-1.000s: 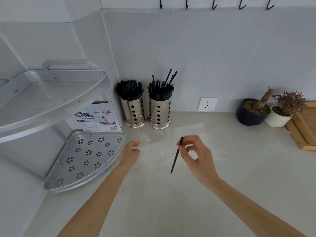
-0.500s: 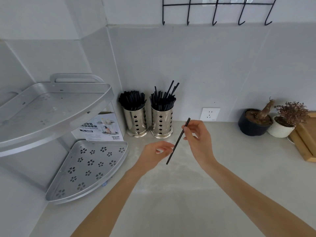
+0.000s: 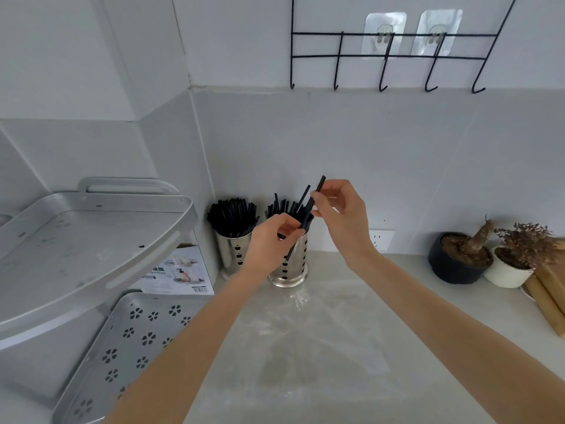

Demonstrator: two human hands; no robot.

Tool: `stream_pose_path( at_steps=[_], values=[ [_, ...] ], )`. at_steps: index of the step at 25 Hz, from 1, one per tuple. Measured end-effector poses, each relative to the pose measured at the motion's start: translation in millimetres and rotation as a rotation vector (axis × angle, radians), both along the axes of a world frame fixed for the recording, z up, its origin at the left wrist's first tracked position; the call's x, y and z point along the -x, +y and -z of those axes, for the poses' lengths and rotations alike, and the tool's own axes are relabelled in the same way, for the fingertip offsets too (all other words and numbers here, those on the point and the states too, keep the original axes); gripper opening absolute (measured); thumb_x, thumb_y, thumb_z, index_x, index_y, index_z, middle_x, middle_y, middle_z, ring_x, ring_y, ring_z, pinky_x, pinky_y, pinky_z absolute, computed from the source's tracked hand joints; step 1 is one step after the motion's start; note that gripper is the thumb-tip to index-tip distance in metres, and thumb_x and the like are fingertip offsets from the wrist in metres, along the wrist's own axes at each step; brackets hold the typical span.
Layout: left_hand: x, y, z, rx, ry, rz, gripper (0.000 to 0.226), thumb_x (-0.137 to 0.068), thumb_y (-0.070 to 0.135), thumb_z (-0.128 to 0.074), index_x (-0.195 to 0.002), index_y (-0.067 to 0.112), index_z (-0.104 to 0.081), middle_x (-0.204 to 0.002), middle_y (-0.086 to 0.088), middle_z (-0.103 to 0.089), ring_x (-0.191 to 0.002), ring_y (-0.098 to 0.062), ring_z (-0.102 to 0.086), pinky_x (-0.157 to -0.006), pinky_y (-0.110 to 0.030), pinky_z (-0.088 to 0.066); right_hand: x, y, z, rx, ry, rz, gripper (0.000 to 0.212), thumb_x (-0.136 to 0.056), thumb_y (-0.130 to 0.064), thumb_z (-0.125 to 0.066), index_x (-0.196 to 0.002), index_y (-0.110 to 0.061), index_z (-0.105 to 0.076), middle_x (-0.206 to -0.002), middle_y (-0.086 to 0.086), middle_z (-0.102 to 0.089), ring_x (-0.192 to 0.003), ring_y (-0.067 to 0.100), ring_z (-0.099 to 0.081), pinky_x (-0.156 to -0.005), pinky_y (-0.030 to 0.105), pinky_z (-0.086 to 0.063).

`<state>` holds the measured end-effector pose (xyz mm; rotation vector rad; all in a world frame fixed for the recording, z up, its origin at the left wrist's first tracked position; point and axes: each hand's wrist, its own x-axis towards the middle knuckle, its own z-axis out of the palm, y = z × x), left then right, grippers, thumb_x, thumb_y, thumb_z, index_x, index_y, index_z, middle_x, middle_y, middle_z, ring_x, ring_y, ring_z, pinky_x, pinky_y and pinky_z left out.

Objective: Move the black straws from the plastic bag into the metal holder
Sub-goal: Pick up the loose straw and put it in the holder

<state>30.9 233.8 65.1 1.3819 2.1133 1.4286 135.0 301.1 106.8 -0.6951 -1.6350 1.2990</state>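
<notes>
Right hand pinches straw, tilted steeply, lower end outside holder front; left hand fingertips pinch its lower part.

Left hand covers the upper front of the right metal holder and the lower run of the held straw. Print on the cardboard box too small to read; shelf hides its left part. Wooden boards cut off by right edge. Both elbows out of frame.
</notes>
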Motion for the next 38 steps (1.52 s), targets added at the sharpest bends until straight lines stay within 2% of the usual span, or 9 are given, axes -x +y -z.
stream_pose_path(
  at_steps=[7,13,18,23,27,29,32,35,38],
  values=[
    [41.4,41.6,-18.2,-0.014,0.028,-0.042,0.019,-0.084,0.012,-0.059,-0.101,0.003,-0.065,-0.097,-0.008,-0.068,-0.081,-0.01,-0.057,-0.066,0.006,-0.038,35.4,41.2,-16.8,-0.041,-0.013,-0.005,0.021,-0.083,-0.01,-0.061,-0.079,-0.03,-0.055,-0.078,-0.015,-0.06,-0.075,0.003,-0.06,-0.087,0.049,-0.052],
    [62.4,72.2,-16.4,-0.039,0.006,-0.032,0.017,-0.085,0.014,-0.058,-0.097,0.006,-0.065,-0.096,-0.004,-0.067,-0.082,-0.013,-0.059,-0.074,-0.01,-0.043,54.4,71.6,-25.1,-0.155,-0.079,-0.075,0.02,-0.083,-0.011,-0.061,-0.082,-0.032,-0.06,-0.082,-0.017,-0.064,-0.076,-0.002,-0.06,-0.083,0.032,-0.055],
    [62.4,78.5,11.3,0.017,-0.045,-0.042,0.019,-0.085,0.015,-0.058,-0.103,0.01,-0.063,-0.09,0.001,-0.065,-0.079,-0.01,-0.059,-0.069,0.001,-0.042,63.5,83.5,6.0,-0.25,-0.335,-0.091,0.014,-0.083,-0.01,-0.059,-0.094,-0.016,-0.065,-0.082,-0.017,-0.062,-0.073,-0.015,-0.055,-0.067,0.005,-0.044],
    [66.2,75.0,19.7,0.039,0.021,-0.056,0.032,-0.083,0.019,-0.06,-0.115,0.013,-0.057,-0.103,0.001,-0.063,-0.088,-0.011,-0.057,-0.086,-0.028,-0.05,57.6,85.4,43.3,-0.401,-0.492,-0.016,0.042,-0.085,-0.02,-0.058,-0.127,-0.018,-0.051,-0.128,0.002,-0.052,-0.119,0.018,-0.042,-0.101,0.029,-0.032],
    [69.9,77.1,28.5,0.084,0.331,-0.115,0.059,-0.084,0.042,-0.04,-0.136,0.014,-0.036,-0.141,-0.009,-0.043,-0.13,-0.027,-0.037,-0.107,-0.041,-0.03,54.1,100.9,59.1,-0.432,-0.579,0.208,0.055,-0.092,-0.023,-0.045,-0.143,-0.015,-0.027,-0.154,0.005,-0.023,-0.143,0.023,-0.016,-0.113,0.038,-0.016],
    [69.1,80.2,30.2,0.073,0.398,-0.107,0.063,-0.084,0.044,-0.025,-0.139,0.014,-0.03,-0.147,-0.012,-0.034,-0.136,-0.032,-0.03,-0.11,-0.046,-0.027,56.8,105.4,67.9,-0.275,-0.594,0.141,0.057,-0.095,-0.024,-0.039,-0.146,-0.012,-0.016,-0.157,0.004,-0.013,-0.146,0.02,-0.009,-0.118,0.038,-0.012],
    [70.5,87.0,32.9,0.059,0.411,-0.094,0.057,-0.088,0.037,-0.02,-0.141,0.017,-0.027,-0.15,-0.01,-0.031,-0.139,-0.029,-0.026,-0.112,-0.045,-0.024,61.9,105.2,72.8,-0.189,-0.5,-0.014,0.051,-0.097,-0.024,-0.034,-0.145,-0.014,-0.019,-0.154,0.003,-0.025,-0.141,0.017,-0.025,-0.114,0.03,-0.021],
    [74.8,90.9,43.9,0.181,0.363,-0.115,0.05,-0.093,0.029,-0.024,-0.141,0.016,-0.026,-0.152,-0.008,-0.026,-0.142,-0.03,-0.017,-0.114,-0.043,-0.017,68.1,101.4,74.1,-0.295,-0.521,-0.107,0.045,-0.097,-0.02,-0.033,-0.142,-0.013,-0.03,-0.149,0.005,-0.035,-0.139,0.018,-0.03,-0.112,0.027,-0.023],
    [76.0,89.1,56.8,0.405,0.411,-0.095,0.046,-0.095,0.019,-0.031,-0.141,0.013,-0.026,-0.154,-0.006,-0.022,-0.142,-0.024,-0.018,-0.117,-0.041,-0.003,73.4,99.0,89.4,-0.53,-0.759,-0.216,0.043,-0.098,-0.021,-0.03,-0.141,-0.012,-0.033,-0.151,0.004,-0.034,-0.143,0.016,-0.021,-0.116,0.03,-0.017]
  ],
)
